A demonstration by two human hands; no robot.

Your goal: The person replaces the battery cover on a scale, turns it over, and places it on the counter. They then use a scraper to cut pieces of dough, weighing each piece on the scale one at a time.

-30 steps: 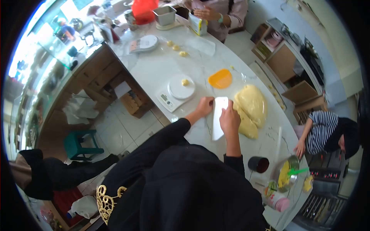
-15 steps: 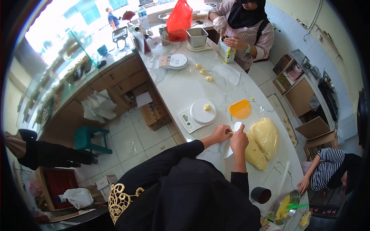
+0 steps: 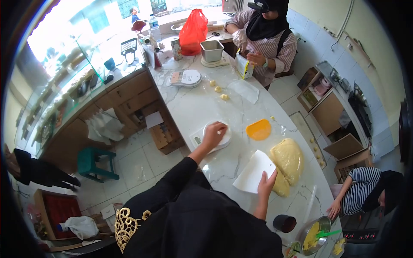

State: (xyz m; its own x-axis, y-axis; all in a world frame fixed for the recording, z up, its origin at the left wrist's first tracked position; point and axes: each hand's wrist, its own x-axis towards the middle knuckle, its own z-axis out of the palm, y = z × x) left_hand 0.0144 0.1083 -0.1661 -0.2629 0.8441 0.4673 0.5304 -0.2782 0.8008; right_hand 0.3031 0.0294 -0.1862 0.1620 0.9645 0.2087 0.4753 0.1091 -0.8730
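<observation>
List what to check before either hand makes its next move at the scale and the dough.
1. Left hand on the scale: ok, its fingers rest on the round plate.
2. What lies under that hand: cannot tell, the hand covers it.
3. Scale reading: cannot tell, too small to read.
4. Right hand gripping the white scraper: ok, held by its near edge.
5. Dough close to the scraper: ok, it lies just beside the blade.
6. Orange scraper out of the way: ok, it lies flat, apart from both hands.
</observation>
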